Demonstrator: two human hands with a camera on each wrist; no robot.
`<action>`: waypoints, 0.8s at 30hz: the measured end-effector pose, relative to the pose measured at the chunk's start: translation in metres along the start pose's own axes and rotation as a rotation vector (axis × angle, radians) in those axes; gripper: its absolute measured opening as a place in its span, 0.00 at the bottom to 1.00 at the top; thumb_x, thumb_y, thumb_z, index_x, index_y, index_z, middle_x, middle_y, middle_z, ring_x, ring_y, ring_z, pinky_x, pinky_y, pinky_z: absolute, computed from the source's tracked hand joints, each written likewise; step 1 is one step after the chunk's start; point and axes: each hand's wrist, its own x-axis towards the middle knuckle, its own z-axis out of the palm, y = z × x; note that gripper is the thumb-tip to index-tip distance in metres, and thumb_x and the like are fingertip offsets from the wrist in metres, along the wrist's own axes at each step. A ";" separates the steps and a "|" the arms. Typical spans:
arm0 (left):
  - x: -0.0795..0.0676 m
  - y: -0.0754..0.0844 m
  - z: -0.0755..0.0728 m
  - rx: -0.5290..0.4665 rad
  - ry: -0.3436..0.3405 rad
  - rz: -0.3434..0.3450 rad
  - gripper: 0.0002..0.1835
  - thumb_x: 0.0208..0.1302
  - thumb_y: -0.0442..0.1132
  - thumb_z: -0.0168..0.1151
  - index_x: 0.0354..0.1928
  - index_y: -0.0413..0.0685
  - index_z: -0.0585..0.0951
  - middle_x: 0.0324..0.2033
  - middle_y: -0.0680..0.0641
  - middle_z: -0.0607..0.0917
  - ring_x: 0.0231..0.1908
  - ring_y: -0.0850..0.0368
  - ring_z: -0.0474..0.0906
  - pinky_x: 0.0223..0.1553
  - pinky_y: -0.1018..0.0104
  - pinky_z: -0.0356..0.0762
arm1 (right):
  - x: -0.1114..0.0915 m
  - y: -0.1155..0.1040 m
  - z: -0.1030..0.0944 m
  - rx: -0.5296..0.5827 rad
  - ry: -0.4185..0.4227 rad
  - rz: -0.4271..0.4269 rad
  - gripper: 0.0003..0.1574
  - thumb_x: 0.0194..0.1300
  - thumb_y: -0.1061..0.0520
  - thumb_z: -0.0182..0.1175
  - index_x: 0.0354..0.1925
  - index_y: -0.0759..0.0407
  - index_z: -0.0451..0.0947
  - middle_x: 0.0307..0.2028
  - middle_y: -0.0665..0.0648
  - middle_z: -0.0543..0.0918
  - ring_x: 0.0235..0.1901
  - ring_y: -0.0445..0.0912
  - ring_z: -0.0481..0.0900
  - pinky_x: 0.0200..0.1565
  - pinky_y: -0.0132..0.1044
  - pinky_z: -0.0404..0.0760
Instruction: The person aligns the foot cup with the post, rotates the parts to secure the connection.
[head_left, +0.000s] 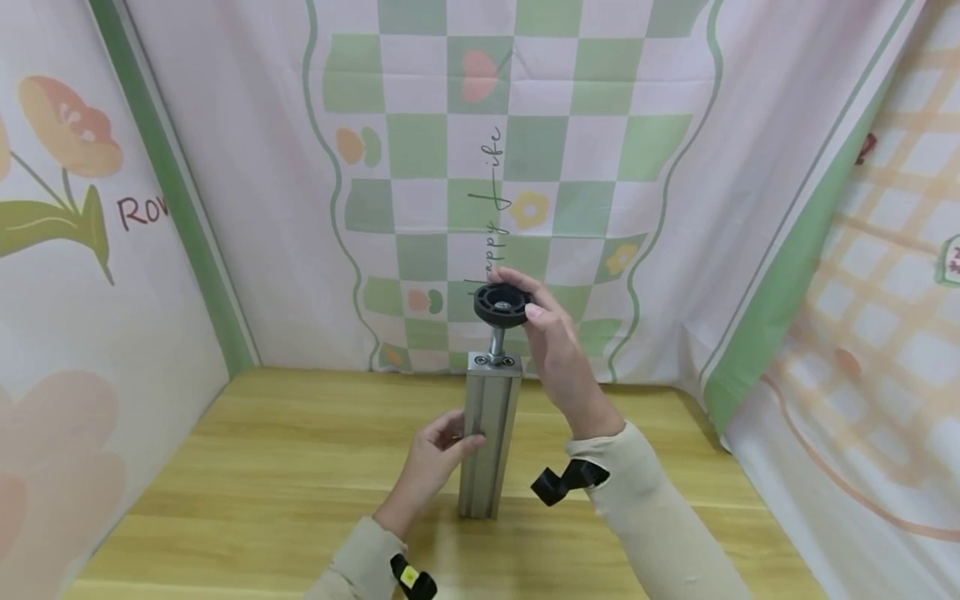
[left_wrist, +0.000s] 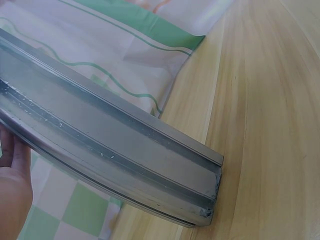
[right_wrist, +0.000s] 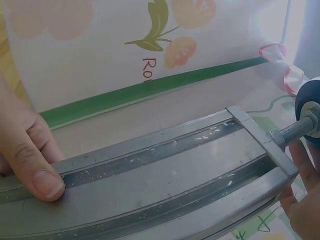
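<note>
A grey aluminium profile (head_left: 489, 454) stands upright on the table, its grooves flecked with small bright shavings in the right wrist view. Out of its top end plate (head_left: 491, 362) rises a threaded rod (head_left: 497, 343) carrying a black round levelling foot (head_left: 501, 317). My left hand (head_left: 429, 458) grips the profile around mid-height, the thumb lying on the near face. Up at the top, my right hand (head_left: 557, 362) holds the rim of the foot between thumb and fingers. The profile's lower end (left_wrist: 200, 200) appears close against the wood in the left wrist view.
The wood-grain table (head_left: 300, 467) stretches to both sides of the profile. Behind it hangs a green-and-white checked cloth (head_left: 416, 146). Printed curtains close off the left (head_left: 97, 333) and right (head_left: 847, 358) sides. A black strap (head_left: 570, 482) sits at my right cuff.
</note>
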 end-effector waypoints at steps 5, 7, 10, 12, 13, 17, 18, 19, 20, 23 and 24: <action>0.001 0.000 0.000 0.001 0.002 -0.002 0.24 0.61 0.44 0.73 0.58 0.46 0.81 0.44 0.45 0.83 0.46 0.51 0.79 0.47 0.66 0.80 | -0.002 -0.001 0.002 -0.037 0.015 -0.004 0.33 0.73 0.55 0.38 0.70 0.71 0.61 0.67 0.62 0.69 0.69 0.55 0.63 0.71 0.47 0.55; 0.001 0.000 0.000 0.006 0.002 -0.005 0.25 0.61 0.45 0.73 0.58 0.46 0.81 0.44 0.45 0.83 0.46 0.51 0.79 0.47 0.66 0.80 | -0.002 -0.002 0.003 -0.065 0.030 0.006 0.32 0.72 0.55 0.40 0.69 0.69 0.63 0.66 0.62 0.70 0.67 0.55 0.65 0.69 0.46 0.58; 0.000 0.000 0.000 0.012 0.003 -0.006 0.25 0.61 0.45 0.73 0.59 0.47 0.81 0.44 0.45 0.83 0.47 0.51 0.79 0.48 0.66 0.80 | -0.004 -0.004 0.005 -0.099 0.067 0.030 0.30 0.71 0.54 0.45 0.66 0.65 0.66 0.64 0.63 0.71 0.62 0.55 0.69 0.65 0.44 0.64; 0.000 0.000 0.000 0.014 0.004 -0.007 0.25 0.61 0.45 0.73 0.59 0.47 0.81 0.44 0.46 0.83 0.47 0.51 0.79 0.48 0.66 0.80 | -0.004 -0.005 0.006 -0.097 0.095 0.046 0.26 0.70 0.53 0.48 0.63 0.63 0.67 0.65 0.66 0.70 0.62 0.55 0.70 0.64 0.43 0.66; 0.000 0.000 0.000 0.013 0.005 -0.007 0.25 0.61 0.45 0.73 0.59 0.46 0.81 0.44 0.45 0.83 0.47 0.51 0.79 0.47 0.66 0.80 | -0.004 -0.005 0.006 -0.092 0.109 0.056 0.25 0.69 0.53 0.50 0.61 0.61 0.67 0.65 0.66 0.69 0.61 0.55 0.71 0.62 0.42 0.68; 0.001 -0.001 0.000 0.006 0.007 -0.004 0.25 0.61 0.45 0.74 0.58 0.46 0.81 0.44 0.45 0.83 0.46 0.51 0.79 0.47 0.66 0.80 | -0.003 -0.007 0.008 -0.074 0.149 0.085 0.19 0.67 0.54 0.55 0.54 0.55 0.66 0.65 0.67 0.66 0.57 0.56 0.72 0.57 0.39 0.75; 0.001 -0.001 0.000 0.006 0.007 -0.003 0.25 0.61 0.45 0.74 0.58 0.46 0.81 0.44 0.45 0.83 0.47 0.51 0.79 0.47 0.66 0.80 | -0.004 -0.007 0.008 -0.075 0.156 0.092 0.19 0.66 0.54 0.56 0.53 0.54 0.65 0.65 0.66 0.66 0.55 0.56 0.72 0.55 0.38 0.76; 0.002 -0.001 0.000 0.005 0.007 -0.001 0.25 0.61 0.45 0.74 0.58 0.46 0.81 0.44 0.45 0.83 0.47 0.51 0.79 0.47 0.66 0.80 | -0.004 -0.007 0.008 -0.081 0.160 0.098 0.19 0.66 0.54 0.57 0.52 0.53 0.65 0.65 0.65 0.66 0.54 0.57 0.72 0.54 0.38 0.77; 0.002 -0.001 0.000 0.003 0.006 0.001 0.25 0.61 0.45 0.74 0.58 0.46 0.81 0.44 0.45 0.83 0.47 0.51 0.79 0.48 0.66 0.80 | -0.004 -0.008 0.008 -0.084 0.164 0.103 0.19 0.66 0.54 0.58 0.52 0.53 0.64 0.64 0.65 0.66 0.53 0.57 0.72 0.53 0.37 0.77; 0.001 -0.002 0.000 0.005 0.006 0.006 0.24 0.61 0.44 0.73 0.58 0.46 0.81 0.44 0.45 0.83 0.46 0.51 0.79 0.48 0.66 0.80 | -0.004 -0.008 0.008 -0.090 0.168 0.115 0.19 0.65 0.55 0.59 0.51 0.53 0.64 0.64 0.63 0.65 0.52 0.57 0.72 0.50 0.36 0.79; 0.001 -0.002 0.000 0.005 0.006 0.008 0.24 0.61 0.44 0.73 0.58 0.46 0.81 0.44 0.45 0.83 0.46 0.52 0.79 0.48 0.66 0.80 | -0.004 -0.008 0.008 -0.094 0.170 0.118 0.20 0.65 0.55 0.60 0.51 0.53 0.63 0.63 0.63 0.65 0.52 0.57 0.72 0.49 0.36 0.79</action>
